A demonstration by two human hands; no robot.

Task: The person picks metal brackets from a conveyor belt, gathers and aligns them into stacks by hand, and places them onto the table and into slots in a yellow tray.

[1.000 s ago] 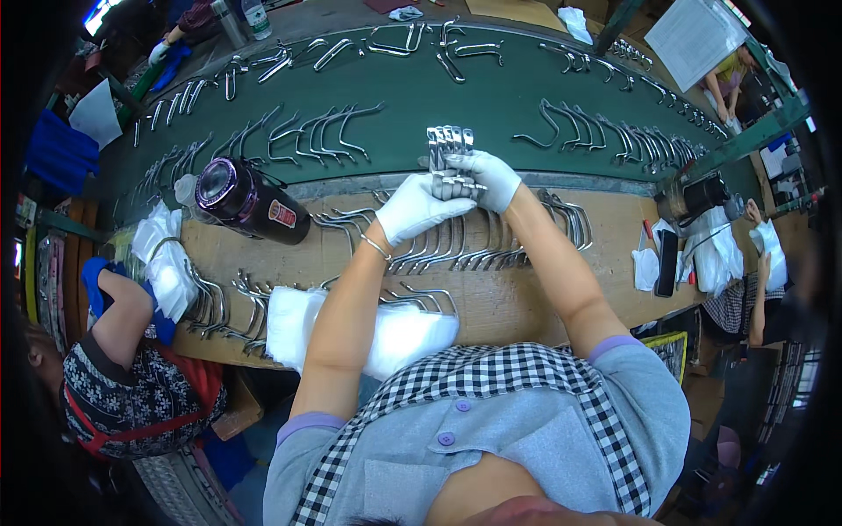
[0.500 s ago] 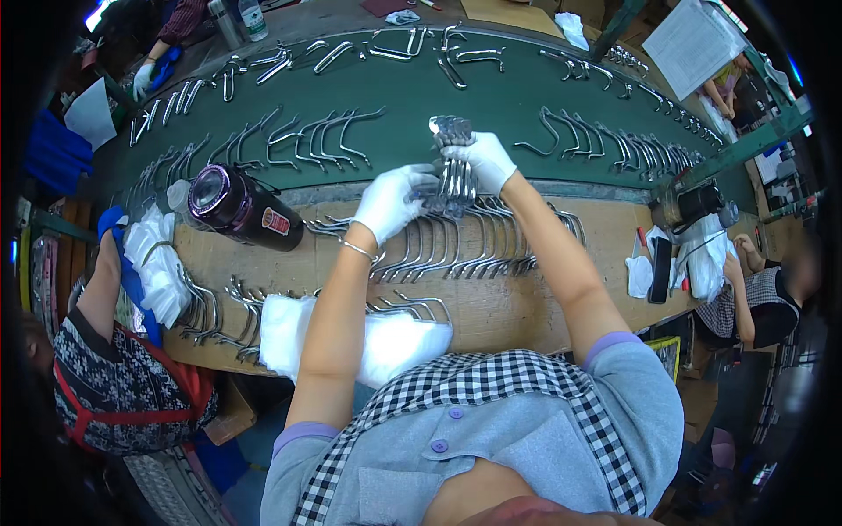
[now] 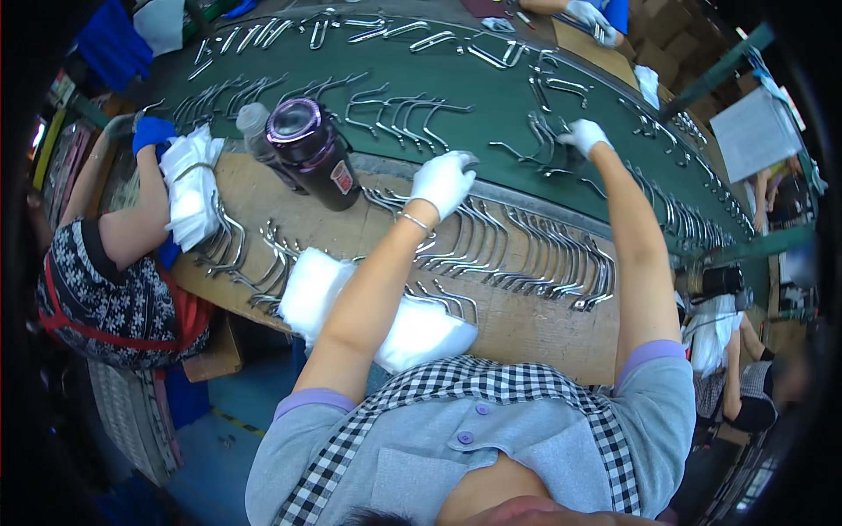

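Note:
White gloves cover both hands. My left hand point(image 3: 445, 184) hovers at the belt's near edge, above a row of curved chrome wrenches point(image 3: 478, 241) on the cardboard. Its fingers are loosely bent, and nothing shows in them. Farther right, my right hand point(image 3: 583, 138) reaches over the green belt point(image 3: 307, 88). Its fingertips are closed on a curved chrome wrench point(image 3: 542, 131) among several like it; the grip is partly blurred. More wrenches of the same shape point(image 3: 561, 285) lie side by side near my right forearm.
A dark purple flask point(image 3: 311, 149) and a clear bottle point(image 3: 254, 123) stand left of my left hand. White wrapping point(image 3: 430, 337) lies beneath my left forearm. Beside a co-worker is a tied white bundle point(image 3: 191, 180). Other chrome pieces point(image 3: 430, 39) line the belt's far side. Another gloved hand point(image 3: 592, 19) works beyond.
The bundle of chrome wrenches that both hands held is out of them. My hands have parted, the right one reaching out over the belt. The whole view has turned.

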